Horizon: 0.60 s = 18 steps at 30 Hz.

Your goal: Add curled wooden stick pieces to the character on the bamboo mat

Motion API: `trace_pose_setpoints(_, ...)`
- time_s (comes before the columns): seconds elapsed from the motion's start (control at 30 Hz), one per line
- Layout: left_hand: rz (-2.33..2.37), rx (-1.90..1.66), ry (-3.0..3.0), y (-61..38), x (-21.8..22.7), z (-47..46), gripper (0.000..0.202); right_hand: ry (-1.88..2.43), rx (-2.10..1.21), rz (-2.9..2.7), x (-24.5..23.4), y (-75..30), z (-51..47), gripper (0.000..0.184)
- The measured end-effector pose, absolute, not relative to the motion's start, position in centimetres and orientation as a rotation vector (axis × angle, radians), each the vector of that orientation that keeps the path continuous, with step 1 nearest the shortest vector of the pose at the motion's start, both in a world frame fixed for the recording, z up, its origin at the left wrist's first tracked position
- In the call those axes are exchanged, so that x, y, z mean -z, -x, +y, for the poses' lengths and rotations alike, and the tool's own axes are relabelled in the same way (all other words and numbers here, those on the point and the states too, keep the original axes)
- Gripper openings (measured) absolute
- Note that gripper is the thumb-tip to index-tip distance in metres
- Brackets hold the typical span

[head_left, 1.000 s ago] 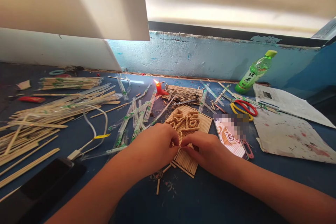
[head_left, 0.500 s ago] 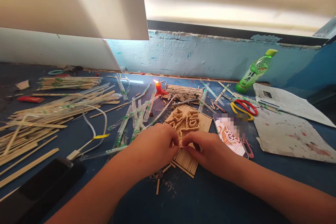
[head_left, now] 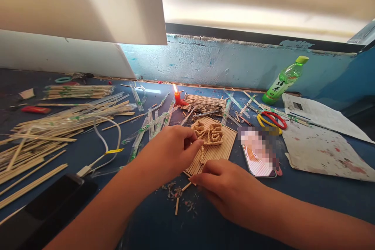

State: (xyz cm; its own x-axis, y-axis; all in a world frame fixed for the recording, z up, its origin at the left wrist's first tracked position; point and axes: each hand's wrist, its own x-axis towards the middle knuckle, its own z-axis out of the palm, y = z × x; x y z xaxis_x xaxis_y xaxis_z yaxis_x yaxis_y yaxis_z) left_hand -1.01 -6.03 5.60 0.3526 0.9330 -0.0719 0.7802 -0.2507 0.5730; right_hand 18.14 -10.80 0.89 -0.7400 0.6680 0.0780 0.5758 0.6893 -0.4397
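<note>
A small mat of wooden sticks (head_left: 224,144) lies in the middle of the dark blue table (head_left: 146,218), with raised shapes of short stick pieces (head_left: 211,133) glued on it. My left hand (head_left: 168,152) rests on the mat's left edge, fingers curled and pinched at the shapes. My right hand (head_left: 227,185) sits just below the mat's near corner, fingers drawn together over a short loose stick piece (head_left: 186,186). What the fingers hold is hidden.
A lit red candle (head_left: 177,97) burns behind the mat. A phone (head_left: 259,150) lies right of it, red and yellow scissors (head_left: 271,120) and a green bottle (head_left: 284,80) beyond. Heaps of chopsticks (head_left: 43,133) and wrappers fill the left; papers (head_left: 322,144) lie right.
My right hand has drawn back off the mat toward me, to its near corner. My left hand moved slightly up along the mat's left edge. The mat seems shifted a little.
</note>
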Motion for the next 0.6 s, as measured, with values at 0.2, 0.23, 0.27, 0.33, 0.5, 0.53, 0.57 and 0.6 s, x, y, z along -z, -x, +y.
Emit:
trace_pose_setpoints(0.2, 1.48, -0.388, -2.135, 0.4, -5.4, -6.4, 0.04, 0.973, -0.452, -2.79, 1.2, -16.1, -11.0, 0.012)
trace_pose_setpoints(0.23, 1.476, -0.381, -2.144, 0.3, -5.3, -6.4, 0.041, 0.98, -0.466, -2.777, 1.4, -15.8, -11.0, 0.013)
trace_pose_setpoints(0.27, 1.469, -0.379, -2.154, 0.3, -5.2, -6.5, 0.041, 0.985, -0.483, -2.763, 1.5, -15.7, -11.1, 0.015)
trace_pose_setpoints(0.33, 1.449, -0.392, -2.175, 0.3, -5.1, -6.6, 0.043, 0.987, -0.503, -2.739, 1.4, -15.4, -11.4, 0.021)
trace_pose_setpoints(0.5, 1.386, -0.479, -2.177, 0.3, -5.2, -6.9, 0.039, 1.037, -0.329, -2.742, -0.2, -16.0, -12.8, 0.035)
trace_pose_setpoints(0.53, 1.354, -0.484, -2.163, 0.3, -5.2, -6.9, 0.037, 1.066, -0.295, -2.745, -0.5, -16.4, -13.0, 0.033)
trace_pose_setpoints(0.57, 1.305, -0.473, -2.139, 0.4, -5.1, -7.0, 0.036, 1.094, -0.278, -2.74, -0.8, -16.7, -13.1, 0.03)
trace_pose_setpoints(0.6, 1.236, -0.447, -2.107, 0.4, -5.1, -7.0, 0.035, 1.122, -0.275, -2.72, -1.2, -17.2, -13.1, 0.028)
